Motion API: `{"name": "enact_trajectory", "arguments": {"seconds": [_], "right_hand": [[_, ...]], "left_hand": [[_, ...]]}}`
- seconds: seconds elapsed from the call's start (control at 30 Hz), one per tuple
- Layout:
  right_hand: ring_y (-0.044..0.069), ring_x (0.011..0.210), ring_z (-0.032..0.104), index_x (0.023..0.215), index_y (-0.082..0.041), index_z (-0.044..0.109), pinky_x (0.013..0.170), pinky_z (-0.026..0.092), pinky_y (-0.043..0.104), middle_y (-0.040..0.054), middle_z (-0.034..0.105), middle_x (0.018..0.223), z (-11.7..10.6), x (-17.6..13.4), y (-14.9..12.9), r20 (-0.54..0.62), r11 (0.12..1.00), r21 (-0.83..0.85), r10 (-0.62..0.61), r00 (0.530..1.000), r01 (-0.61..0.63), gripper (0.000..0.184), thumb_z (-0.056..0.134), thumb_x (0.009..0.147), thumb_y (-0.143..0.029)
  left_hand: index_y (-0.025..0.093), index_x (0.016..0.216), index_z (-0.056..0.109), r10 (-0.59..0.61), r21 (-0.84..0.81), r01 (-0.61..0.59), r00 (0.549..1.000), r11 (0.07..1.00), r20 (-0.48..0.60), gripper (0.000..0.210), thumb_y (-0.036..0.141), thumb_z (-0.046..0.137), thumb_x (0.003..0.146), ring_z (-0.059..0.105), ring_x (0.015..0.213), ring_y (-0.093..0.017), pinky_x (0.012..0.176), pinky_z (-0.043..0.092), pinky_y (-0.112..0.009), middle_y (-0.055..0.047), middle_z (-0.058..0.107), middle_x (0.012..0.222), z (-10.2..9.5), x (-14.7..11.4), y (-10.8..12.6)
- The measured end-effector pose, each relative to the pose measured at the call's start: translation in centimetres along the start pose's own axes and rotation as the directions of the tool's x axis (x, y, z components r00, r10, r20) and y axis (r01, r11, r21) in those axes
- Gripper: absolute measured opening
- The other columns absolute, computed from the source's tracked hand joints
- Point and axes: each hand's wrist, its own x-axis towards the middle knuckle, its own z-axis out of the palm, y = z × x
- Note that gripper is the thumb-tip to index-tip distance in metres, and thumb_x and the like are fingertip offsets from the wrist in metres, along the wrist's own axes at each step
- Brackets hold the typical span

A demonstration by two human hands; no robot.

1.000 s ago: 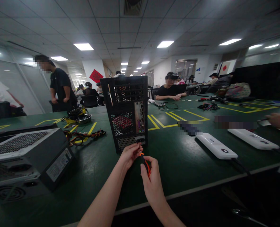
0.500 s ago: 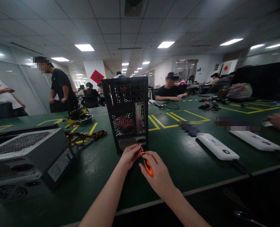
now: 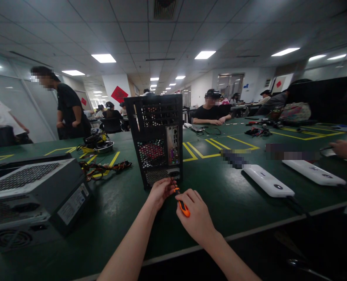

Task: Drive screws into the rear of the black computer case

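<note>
A black computer case (image 3: 158, 136) stands upright on the green table, its back panel with ports and mesh turned toward me. My right hand (image 3: 194, 212) is closed around the orange-and-black handle of a screwdriver (image 3: 183, 205). The thin shaft points up and slightly left, toward the lower edge of the case. At that lower edge my left hand (image 3: 161, 191) has its fingers pinched together beside the shaft's tip. What those fingertips hold, if anything, is too small to tell.
A grey power supply (image 3: 38, 199) lies at the left, with bundled cables (image 3: 111, 167) and a metal bowl (image 3: 106, 147) behind it. White power banks (image 3: 269, 181) rest at the right. A co-worker's hand (image 3: 345, 148) is at the right edge; another person (image 3: 211, 111) sits opposite.
My right hand has drawn back slightly down and right, baring more of the screwdriver's handle and shaft. The left hand stays by the case's lower edge. A standing person at the left has shifted left.
</note>
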Motion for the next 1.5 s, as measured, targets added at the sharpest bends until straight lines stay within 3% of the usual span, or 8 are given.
{"name": "enact_trajectory", "arguments": {"seconds": [0.23, 0.73, 1.03, 1.23, 1.5], "right_hand": [[0.016, 0.082, 0.05, 0.103, -0.02, 0.044, 0.072, 0.041, 0.031, 0.0046, 0.052, 0.089, -0.13, 0.14, -0.17, 0.03, 0.994, 0.071, 0.081, 0.996, -0.083, 0.025, 0.042, 0.079, -0.026], [0.015, 0.076, 0.049, 0.088, -0.019, 0.053, 0.069, 0.041, 0.029, 0.0028, 0.05, 0.079, 0.03, -0.09, -0.01, -0.019, 0.998, 0.008, 0.065, 0.998, -0.065, 0.02, 0.044, 0.071, -0.012], [0.015, 0.077, 0.05, 0.094, -0.02, 0.051, 0.07, 0.041, 0.029, 0.0037, 0.053, 0.083, -0.3, -0.03, -0.25, -0.013, 0.998, 0.055, 0.045, 0.999, -0.044, 0.018, 0.043, 0.078, -0.022], [0.015, 0.074, 0.052, 0.102, -0.017, 0.043, 0.066, 0.042, 0.028, 0.0035, 0.055, 0.082, 0.11, -0.19, 0.04, -0.009, 0.985, 0.062, 0.161, 0.987, -0.16, 0.026, 0.044, 0.078, -0.026], [0.016, 0.076, 0.048, 0.085, -0.02, 0.053, 0.069, 0.039, 0.03, 0.0032, 0.05, 0.078, -0.03, -0.02, -0.12, -0.006, 0.998, -0.056, 0.042, 0.999, -0.042, 0.018, 0.043, 0.072, -0.012]], "left_hand": [[0.007, 0.081, 0.058, -0.001, 0.014, 0.001, 1.0, 1.0, 0.02, 0.015, 0.008, 0.05, 0.069, 0.058, 0.06, -0.01, 0.052, 0.047, -0.018, -0.011, 0.061, 0.084, 0.05, -0.1, 0.07], [0.008, 0.08, 0.059, 0.015, 0.01, -0.015, 1.0, 1.0, 0.012, 0.015, 0.006, 0.05, 0.067, 0.058, 0.06, -0.01, 0.052, 0.047, -0.019, -0.012, 0.062, 0.087, 0.17, -0.14, 0.08], [0.008, 0.081, 0.058, -0.004, 0.02, 0.004, 1.0, 1.0, 0.0, 0.017, 0.006, 0.05, 0.067, 0.057, 0.056, -0.009, 0.051, 0.046, -0.018, -0.012, 0.062, 0.084, 0.31, -0.25, 0.12], [0.007, 0.084, 0.058, 0.005, 0.04, -0.006, 1.0, 0.999, 0.028, 0.018, 0.008, 0.051, 0.068, 0.058, 0.059, -0.01, 0.052, 0.047, -0.018, -0.013, 0.061, 0.087, 0.33, -0.38, 0.13], [0.008, 0.084, 0.058, 0.001, 0.045, -0.002, 1.0, 0.999, 0.002, 0.018, 0.007, 0.051, 0.067, 0.057, 0.056, -0.008, 0.049, 0.046, -0.018, -0.012, 0.061, 0.089, 0.35, -0.24, 0.09]]}}
